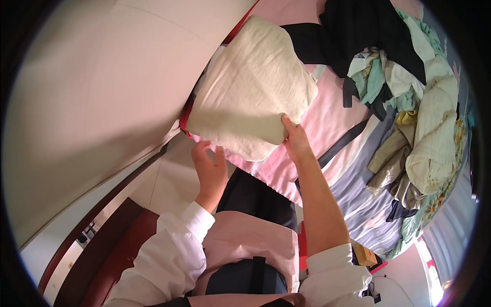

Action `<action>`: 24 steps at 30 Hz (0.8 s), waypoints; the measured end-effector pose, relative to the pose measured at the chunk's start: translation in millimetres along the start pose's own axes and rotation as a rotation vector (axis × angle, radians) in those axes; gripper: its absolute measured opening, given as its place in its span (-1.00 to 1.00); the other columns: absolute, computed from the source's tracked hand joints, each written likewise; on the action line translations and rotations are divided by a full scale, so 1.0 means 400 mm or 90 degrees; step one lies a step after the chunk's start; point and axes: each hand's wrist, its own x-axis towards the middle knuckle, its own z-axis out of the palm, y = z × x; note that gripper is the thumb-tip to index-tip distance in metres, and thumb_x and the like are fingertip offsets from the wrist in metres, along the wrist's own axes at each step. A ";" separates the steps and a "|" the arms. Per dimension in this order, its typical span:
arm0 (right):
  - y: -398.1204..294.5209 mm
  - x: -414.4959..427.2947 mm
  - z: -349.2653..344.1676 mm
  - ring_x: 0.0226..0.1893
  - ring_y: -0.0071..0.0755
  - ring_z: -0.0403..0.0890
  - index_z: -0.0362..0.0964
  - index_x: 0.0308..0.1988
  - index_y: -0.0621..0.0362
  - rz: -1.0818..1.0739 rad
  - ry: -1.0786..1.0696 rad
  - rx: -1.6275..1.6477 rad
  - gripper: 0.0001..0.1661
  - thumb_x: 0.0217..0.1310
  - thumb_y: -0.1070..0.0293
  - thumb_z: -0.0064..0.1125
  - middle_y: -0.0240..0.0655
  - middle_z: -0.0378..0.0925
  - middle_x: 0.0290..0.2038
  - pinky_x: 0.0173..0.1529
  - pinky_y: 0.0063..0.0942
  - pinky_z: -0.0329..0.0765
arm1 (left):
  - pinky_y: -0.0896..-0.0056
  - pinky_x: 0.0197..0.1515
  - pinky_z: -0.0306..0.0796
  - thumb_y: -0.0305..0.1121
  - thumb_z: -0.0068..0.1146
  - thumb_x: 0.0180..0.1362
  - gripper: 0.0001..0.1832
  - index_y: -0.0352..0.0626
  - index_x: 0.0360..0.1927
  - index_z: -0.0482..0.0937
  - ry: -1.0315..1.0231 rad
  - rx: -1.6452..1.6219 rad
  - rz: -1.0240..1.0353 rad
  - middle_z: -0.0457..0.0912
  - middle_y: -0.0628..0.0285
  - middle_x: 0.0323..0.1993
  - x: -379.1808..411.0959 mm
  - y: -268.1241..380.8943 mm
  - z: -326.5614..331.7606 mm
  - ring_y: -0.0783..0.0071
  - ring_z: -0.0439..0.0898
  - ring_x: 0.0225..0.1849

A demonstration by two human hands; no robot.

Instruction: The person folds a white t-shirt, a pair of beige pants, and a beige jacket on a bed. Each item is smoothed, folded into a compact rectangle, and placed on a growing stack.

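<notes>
A folded cream cloth (253, 84) lies on the corner of a bed with a pink, white and grey striped sheet (330, 103). My right hand (296, 139) grips the cloth's lower right edge, thumb on top and fingers hidden beneath. By the bed's near edge, just below the cloth's lower left side, my left hand (210, 169) is held with thumb and fingers apart and nothing between them.
Black garments (372, 34) lie at the bed's far side. Crumpled mint and white clothes (378, 76), beige trousers (395, 153) and a cream garment (437, 134) are heaped at right. A pale wall (99, 96) borders the bed at left.
</notes>
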 end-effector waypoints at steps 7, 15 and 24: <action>0.026 -0.048 0.102 0.11 0.07 0.18 0.06 0.13 0.26 -0.525 0.327 -0.687 -0.29 0.00 0.27 0.09 0.06 0.05 0.16 0.16 -0.22 0.19 | -0.29 0.18 -0.25 -0.09 -0.05 0.04 -0.35 -0.01 0.22 0.12 -0.033 0.387 0.463 -0.05 0.03 0.29 0.220 0.118 0.088 0.02 -0.14 0.32; -0.020 -0.118 -0.049 0.09 -0.03 0.24 0.15 0.08 0.26 -0.354 0.259 -0.508 -0.45 0.10 0.29 0.01 0.00 0.24 0.05 0.15 -0.32 0.21 | -0.27 0.20 -0.26 -0.02 -0.04 0.03 -0.25 0.03 0.27 -0.01 -0.072 0.513 0.374 -0.11 0.06 0.31 0.305 0.025 0.143 0.13 -0.19 0.34; -0.063 -0.213 -0.577 0.10 0.05 0.16 -0.02 0.07 0.30 -0.202 0.988 -0.510 -0.23 -0.04 0.17 0.15 0.06 0.03 0.13 0.10 -0.12 0.18 | -0.11 0.19 -0.13 -0.22 -0.01 0.06 -0.33 -0.27 0.19 0.05 -0.093 0.334 0.421 -0.02 -0.17 0.23 0.189 0.109 0.186 -0.05 -0.04 0.27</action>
